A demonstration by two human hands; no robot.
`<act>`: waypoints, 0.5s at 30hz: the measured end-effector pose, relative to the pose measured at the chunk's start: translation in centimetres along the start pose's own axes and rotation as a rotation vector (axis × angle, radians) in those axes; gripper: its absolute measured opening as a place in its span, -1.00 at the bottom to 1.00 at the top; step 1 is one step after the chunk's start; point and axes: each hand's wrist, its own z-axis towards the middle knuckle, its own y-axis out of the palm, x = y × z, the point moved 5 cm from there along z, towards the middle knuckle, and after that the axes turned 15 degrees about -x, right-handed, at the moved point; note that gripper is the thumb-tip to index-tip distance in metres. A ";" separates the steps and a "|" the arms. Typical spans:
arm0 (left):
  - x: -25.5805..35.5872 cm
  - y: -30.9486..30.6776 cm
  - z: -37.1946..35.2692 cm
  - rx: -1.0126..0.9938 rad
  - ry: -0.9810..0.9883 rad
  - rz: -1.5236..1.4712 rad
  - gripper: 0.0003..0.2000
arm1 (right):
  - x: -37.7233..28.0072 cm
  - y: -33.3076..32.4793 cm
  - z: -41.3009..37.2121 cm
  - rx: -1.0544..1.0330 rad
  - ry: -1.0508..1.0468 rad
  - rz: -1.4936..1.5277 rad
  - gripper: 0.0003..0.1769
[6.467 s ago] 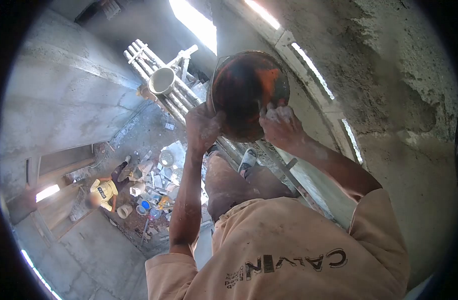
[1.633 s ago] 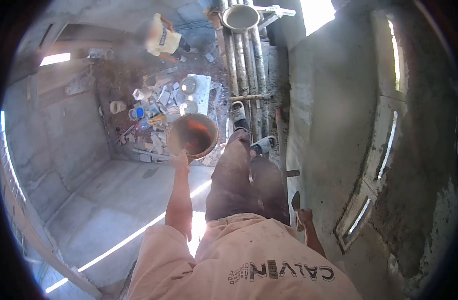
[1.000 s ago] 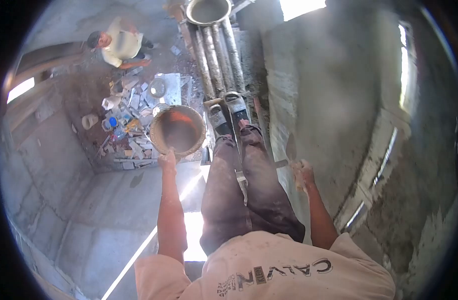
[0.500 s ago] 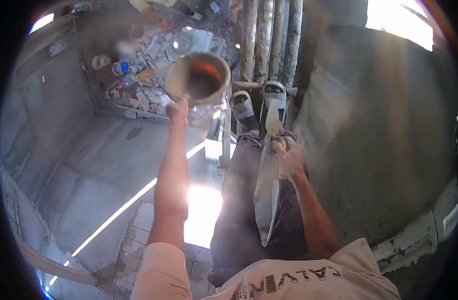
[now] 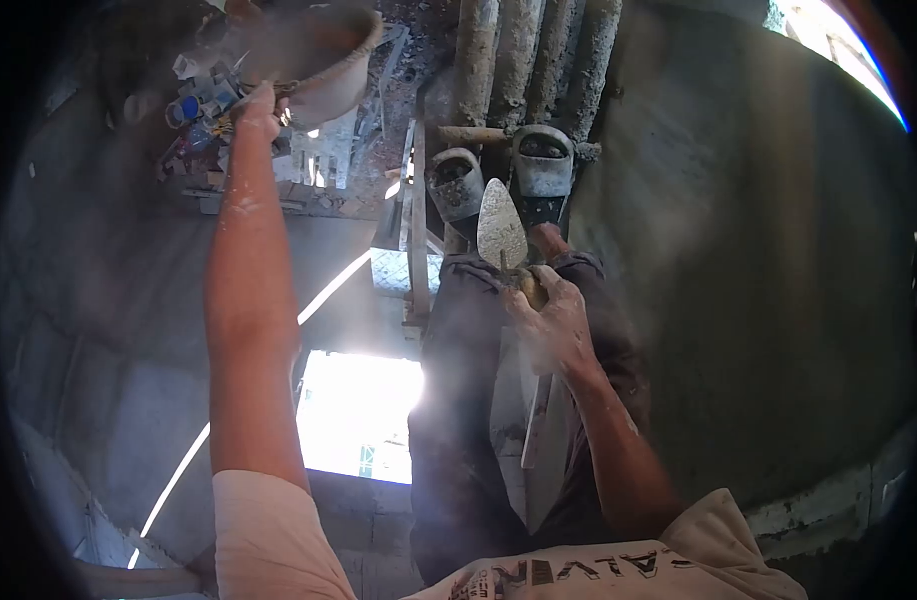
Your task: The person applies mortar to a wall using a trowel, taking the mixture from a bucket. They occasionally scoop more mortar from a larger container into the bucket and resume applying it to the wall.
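With my arm stretched out, my left hand is closed on the near edge of a mortar-stained bucket at the upper left. The bucket is tilted, and its inside is too dark to make out the contents. My right hand is wrapped around the handle of a pointed trowel in front of my legs. Grey mortar residue coats the trowel's blade, which points away from me. Beyond it, my feet in worn slide sandals stand on the scaffold poles.
Several rough wooden poles run away from me, with a crossbar near my feet. A plastered wall rises on the right. Far below at the left lie rubble and a blue-rimmed container. Bright light comes through an opening.
My left hand has moved the bucket up and to the left, away from my feet, and it is tilted more. The trowel in my right hand has shifted left. My view has turned slightly.
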 end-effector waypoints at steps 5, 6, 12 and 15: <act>0.9 -0.9 3.3 -0.067 0.038 -0.072 -0.71 | 0.0 -0.6 0.3 0.054 -0.078 0.069 -0.64; 1.3 -0.8 3.6 -0.018 0.035 -0.095 -0.70 | 0.0 -0.7 0.4 0.065 -0.085 0.047 -0.64; 2.9 0.4 4.8 -0.195 0.220 -0.343 -0.69 | -1.2 -0.7 0.1 0.093 -0.073 0.002 -0.67; 2.3 3.3 0.5 -0.346 0.189 -0.236 -0.62 | -1.5 -0.3 -0.1 0.078 -0.071 0.026 -0.70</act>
